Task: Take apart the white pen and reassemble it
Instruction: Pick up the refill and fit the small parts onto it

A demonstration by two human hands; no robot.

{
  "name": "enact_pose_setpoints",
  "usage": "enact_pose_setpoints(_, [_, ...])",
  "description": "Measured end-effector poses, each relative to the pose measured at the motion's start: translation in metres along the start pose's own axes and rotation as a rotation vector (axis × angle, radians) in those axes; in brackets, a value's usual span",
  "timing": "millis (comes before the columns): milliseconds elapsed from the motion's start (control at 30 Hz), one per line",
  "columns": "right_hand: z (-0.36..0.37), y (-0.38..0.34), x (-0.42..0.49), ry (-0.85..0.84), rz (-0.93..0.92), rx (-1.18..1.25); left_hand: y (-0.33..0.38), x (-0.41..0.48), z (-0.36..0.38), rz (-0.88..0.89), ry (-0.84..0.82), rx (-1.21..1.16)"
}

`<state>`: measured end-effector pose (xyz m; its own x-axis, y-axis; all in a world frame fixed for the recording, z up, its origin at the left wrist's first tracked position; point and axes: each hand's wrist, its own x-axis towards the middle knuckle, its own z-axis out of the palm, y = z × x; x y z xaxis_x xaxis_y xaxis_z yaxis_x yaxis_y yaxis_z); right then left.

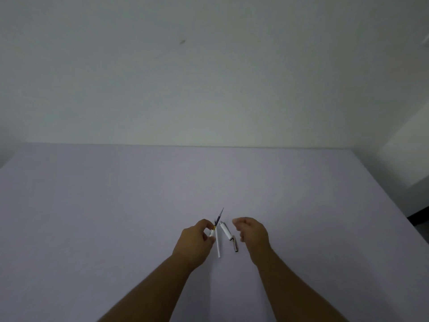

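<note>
Head view: refill (pixel 218 217) in left fingers (pixel 210 231)

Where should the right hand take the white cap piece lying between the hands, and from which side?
Best guess: pinch the white cap piece across its plain white middle, coming down from above. It lies flat on the table, slanted, with a metal band at its near end, and the empty right hand is just beside it. The left hand holds the refill, so approach from the right to stay clear.

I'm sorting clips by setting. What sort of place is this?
Probably a plain indoor room: a bare pale wall, a large lavender table, and only pen parts on it.
</note>
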<state>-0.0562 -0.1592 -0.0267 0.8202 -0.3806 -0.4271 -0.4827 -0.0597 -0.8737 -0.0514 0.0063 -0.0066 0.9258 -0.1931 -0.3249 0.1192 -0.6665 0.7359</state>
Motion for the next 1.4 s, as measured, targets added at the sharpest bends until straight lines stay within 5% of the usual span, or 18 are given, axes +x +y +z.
enact_pose_setpoints(167, [0.008,-0.022,-0.009,-0.228,0.019,0.098,0.011,-0.001,0.004,0.052,0.018,0.014])
enact_pose_setpoints(400, [0.001,-0.034,0.008,0.061,0.016,0.354,0.010,-0.002,0.004,0.021,0.008,0.009])
enact_pose_setpoints(467, [-0.006,-0.029,0.016,0.112,0.020,0.206,0.006,-0.002,0.005,-0.004,0.009,0.007])
enact_pose_setpoints(633, [-0.011,-0.002,0.023,-0.032,-0.036,-0.670,-0.004,-0.001,0.007,-0.048,0.019,0.030])
enact_pose_setpoints(700, [-0.010,0.008,0.026,-0.040,-0.049,-0.786,-0.007,0.000,0.006,-0.065,0.026,0.035])
enact_pose_setpoints(1400, [-0.001,0.021,0.023,0.036,-0.007,-0.775,-0.020,0.005,0.002,-0.077,0.015,0.034])
